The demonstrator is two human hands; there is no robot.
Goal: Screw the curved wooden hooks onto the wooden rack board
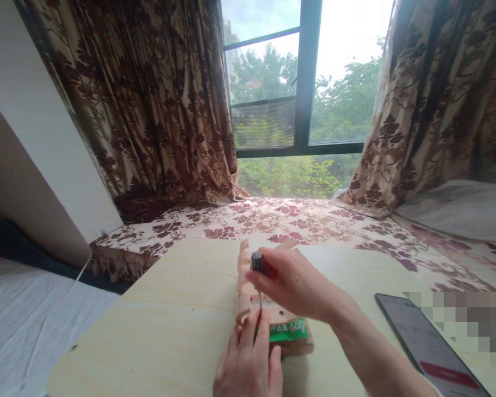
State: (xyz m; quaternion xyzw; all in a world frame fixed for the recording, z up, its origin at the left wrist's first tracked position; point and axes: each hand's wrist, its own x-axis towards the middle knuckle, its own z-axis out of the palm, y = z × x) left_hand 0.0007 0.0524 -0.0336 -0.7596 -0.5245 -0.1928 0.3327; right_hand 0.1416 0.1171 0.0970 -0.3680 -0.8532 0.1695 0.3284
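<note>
My right hand (291, 281) is closed around the grey and red handle of a screwdriver (257, 261). Its thin shaft points down at a light wooden piece (281, 313) with slots and holes. That piece rests on a green and brown package (291, 337) with printed lettering. Low in the view, my left hand (250, 353) presses its fingertips on the near left part of the wooden piece, close to the screwdriver's tip. Its thumb is apart from the fingers, beside the package. The tip itself is hidden at the fingertips.
A pale wooden table (169, 309) bears everything. On its right lies a dark phone (427, 347). Behind are a ledge with flowered cloth (297, 218), patterned curtains (161, 99) and a window (308, 82). A white bed sheet (33, 325) is at the left.
</note>
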